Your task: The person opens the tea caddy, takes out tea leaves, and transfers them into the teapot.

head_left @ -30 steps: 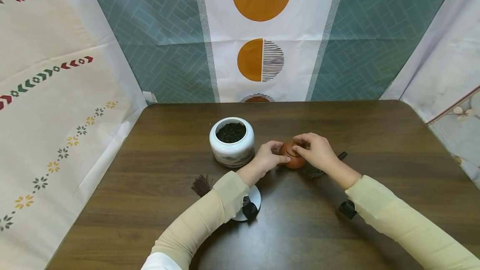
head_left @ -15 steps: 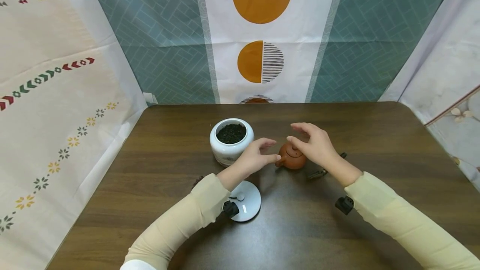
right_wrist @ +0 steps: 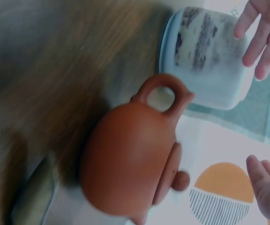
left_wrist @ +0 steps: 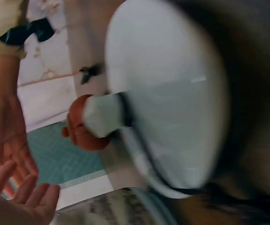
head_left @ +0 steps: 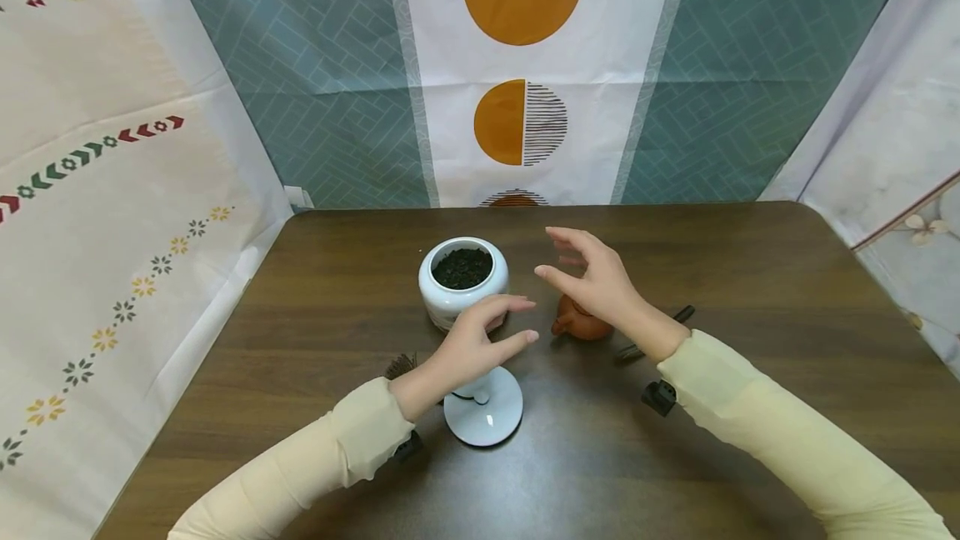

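Observation:
A brown clay teapot (head_left: 579, 323) with its lid on stands right of centre, partly hidden in the head view by my right hand (head_left: 596, 280). That hand hovers above it, fingers apart and holding nothing. The right wrist view shows the teapot's looped handle and round lid knob close up (right_wrist: 130, 159). My left hand (head_left: 474, 340) is in the air, in front of a white jar (head_left: 450, 300) with dark tea leaves (head_left: 462, 268) inside. Its fingers are spread and hold nothing. Below it lies a white jar lid (head_left: 491, 423), knob up.
Dark bristles of a brush (head_left: 401, 365) show beside my left wrist, its handle mostly hidden. A dark slim tool (head_left: 683, 314) lies right of the teapot, partly under my right forearm. The wooden table (head_left: 337, 290) ends at a patterned cloth backdrop (head_left: 337, 107).
Both hands have let go of the teapot. My left hand has moved left and nearer, over the white lid; my right hand has lifted up and leftward. The teapot's spout now shows.

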Motion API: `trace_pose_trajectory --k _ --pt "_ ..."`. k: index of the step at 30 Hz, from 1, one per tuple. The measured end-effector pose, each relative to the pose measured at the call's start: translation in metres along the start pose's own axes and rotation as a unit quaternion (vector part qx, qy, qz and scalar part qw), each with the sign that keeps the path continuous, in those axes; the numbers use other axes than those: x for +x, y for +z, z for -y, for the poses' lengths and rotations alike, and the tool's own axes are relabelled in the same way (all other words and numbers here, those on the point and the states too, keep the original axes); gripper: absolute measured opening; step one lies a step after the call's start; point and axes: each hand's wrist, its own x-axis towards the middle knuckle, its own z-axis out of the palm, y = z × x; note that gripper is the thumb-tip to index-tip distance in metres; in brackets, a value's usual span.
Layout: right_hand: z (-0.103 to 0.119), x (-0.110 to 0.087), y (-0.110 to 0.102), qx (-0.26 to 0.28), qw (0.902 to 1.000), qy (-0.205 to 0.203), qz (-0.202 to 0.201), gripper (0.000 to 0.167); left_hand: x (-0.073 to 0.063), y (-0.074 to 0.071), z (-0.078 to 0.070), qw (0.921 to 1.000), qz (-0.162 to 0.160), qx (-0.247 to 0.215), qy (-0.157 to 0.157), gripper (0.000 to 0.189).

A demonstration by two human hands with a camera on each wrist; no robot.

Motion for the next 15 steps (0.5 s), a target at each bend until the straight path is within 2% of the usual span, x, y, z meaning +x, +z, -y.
trace_pose_trajectory --k 6,11,15 --pt "0.006 0.006 0.015 0.02 0.9994 -0.024 0.014 0.062 -0.025 0.003 0.014 0.9993 -0.007 0.001 0.036 0.033" --pt "0.003 0.01 0.029 0.013 0.9994 -0.025 0.019 0.064 -0.038 0.003 0.025 0.9992 -0.002 0.006 0.039 0.037" --pt "0.002 0.015 0.041 0.017 0.9995 -0.013 0.025 0.066 -0.046 -0.001 0.031 0.9994 0.013 0.023 0.023 0.042"
